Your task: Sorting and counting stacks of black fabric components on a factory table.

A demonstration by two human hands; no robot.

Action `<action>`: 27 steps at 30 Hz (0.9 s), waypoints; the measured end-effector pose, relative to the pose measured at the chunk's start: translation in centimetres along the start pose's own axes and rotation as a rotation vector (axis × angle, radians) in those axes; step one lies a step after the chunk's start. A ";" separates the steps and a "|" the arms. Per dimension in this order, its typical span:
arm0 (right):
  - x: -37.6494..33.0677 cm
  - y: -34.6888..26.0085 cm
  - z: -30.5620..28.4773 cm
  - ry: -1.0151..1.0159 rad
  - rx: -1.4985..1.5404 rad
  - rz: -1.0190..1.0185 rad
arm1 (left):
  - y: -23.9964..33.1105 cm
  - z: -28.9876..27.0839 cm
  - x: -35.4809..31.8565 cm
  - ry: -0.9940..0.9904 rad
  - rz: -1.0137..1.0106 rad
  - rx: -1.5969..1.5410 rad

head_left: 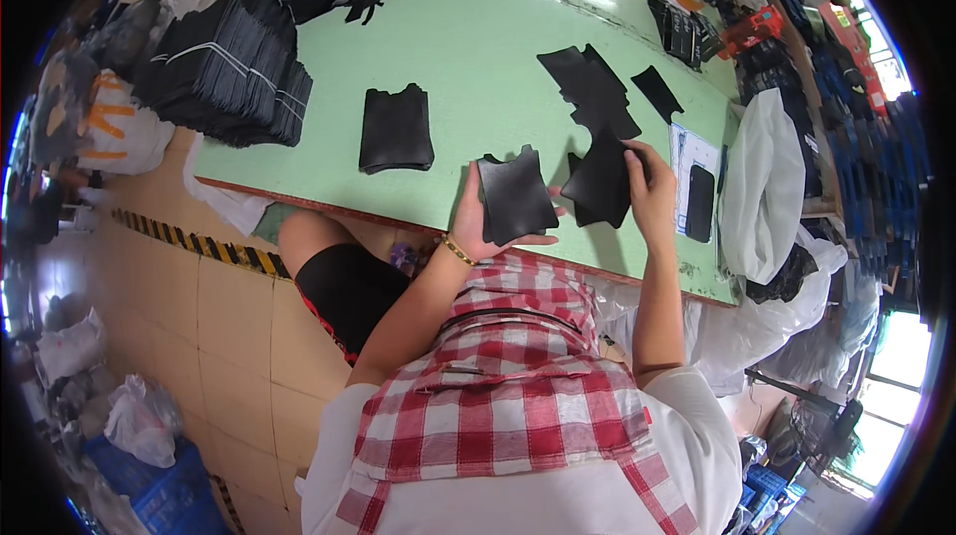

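My left hand (pixel 470 226) cradles a black leather-like cut piece (pixel 518 195) with a notched top edge, its palm under the piece and its fingertips showing past the right side. I cannot tell whether it is one sheet or several. To the right, my right hand (pixel 652 192) pinches the edge of another black cut piece (pixel 605 177) between thumb and fingers. Beyond that hand, more black cut pieces (pixel 593 87) lie spread and overlapping on the green table (pixel 468 47). A neat stack of similar black pieces (pixel 395 129) sits left of my left hand.
A large black bundle tied with white string (pixel 224 67) fills the table's left corner. One small black strip (pixel 657 94), a printed sheet (pixel 687 152) and a black phone (pixel 700 204) lie at the right. A white plastic bag (pixel 767 192) hangs along the right edge.
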State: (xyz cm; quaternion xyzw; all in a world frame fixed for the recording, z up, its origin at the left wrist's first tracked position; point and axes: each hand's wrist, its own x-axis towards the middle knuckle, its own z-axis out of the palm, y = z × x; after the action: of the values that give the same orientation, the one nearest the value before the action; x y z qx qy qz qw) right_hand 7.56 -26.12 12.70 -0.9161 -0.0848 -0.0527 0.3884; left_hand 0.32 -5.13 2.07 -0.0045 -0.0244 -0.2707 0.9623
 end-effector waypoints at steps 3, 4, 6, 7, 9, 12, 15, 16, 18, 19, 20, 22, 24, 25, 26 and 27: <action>-0.3 0.1 -0.5 -0.027 0.325 0.014 | 0.1 0.1 0.2 -0.001 -0.023 0.053; -0.5 -0.8 -0.1 -0.109 0.427 0.032 | 0.0 0.1 0.2 0.002 -0.028 0.048; -1.2 -3.3 0.6 -0.269 0.583 0.108 | 0.1 -0.1 0.0 0.032 -0.034 -0.063; -1.2 -3.5 1.1 -0.350 0.583 0.133 | 0.0 0.2 -0.1 0.062 -0.042 -0.174; -1.0 -3.9 2.7 -0.362 0.550 -0.019 | -0.1 0.5 -0.2 0.106 -0.056 -0.084; -0.4 -1.9 2.8 -0.297 0.168 -0.035 | 0.0 0.6 -0.2 -0.033 -0.093 -0.061; 0.0 1.2 1.5 -0.103 -0.229 -0.192 | 0.0 0.6 0.0 -0.058 -0.083 -0.030; 0.0 2.4 1.0 -0.143 -0.346 -0.055 | 0.0 0.8 0.0 -0.118 -0.085 -0.044; -0.1 4.3 0.5 -0.214 -0.411 0.193 | -0.1 0.5 -0.2 -0.081 -0.074 -0.027; -0.5 4.9 0.7 -0.210 -0.413 0.198 | -0.2 0.3 -0.3 -0.041 -0.060 -0.006; -1.0 5.6 1.1 -0.192 -0.412 0.181 | -0.2 0.1 -0.1 -0.081 -0.052 -0.005; -1.8 6.3 2.0 -0.152 -0.448 0.128 | -0.4 0.5 0.0 -0.027 -0.006 0.064; -1.3 6.6 1.8 -0.230 -0.266 0.233 | -0.5 0.5 0.0 0.040 0.059 0.110; -1.1 6.6 1.7 -0.310 -0.083 0.330 | -0.5 0.3 0.0 0.041 0.059 0.112; -1.2 7.0 1.8 -0.310 -0.081 0.329 | -0.6 0.2 -0.1 0.050 0.088 0.129; -1.1 7.2 1.9 -0.277 -0.221 0.220 | -0.7 0.3 0.0 0.058 0.117 0.146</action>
State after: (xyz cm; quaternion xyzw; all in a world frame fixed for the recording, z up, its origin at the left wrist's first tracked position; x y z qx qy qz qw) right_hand 7.92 -29.82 6.14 -0.9553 -0.0305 0.1075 0.2737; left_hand -0.04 -5.74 2.35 0.0718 -0.0160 -0.2114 0.9746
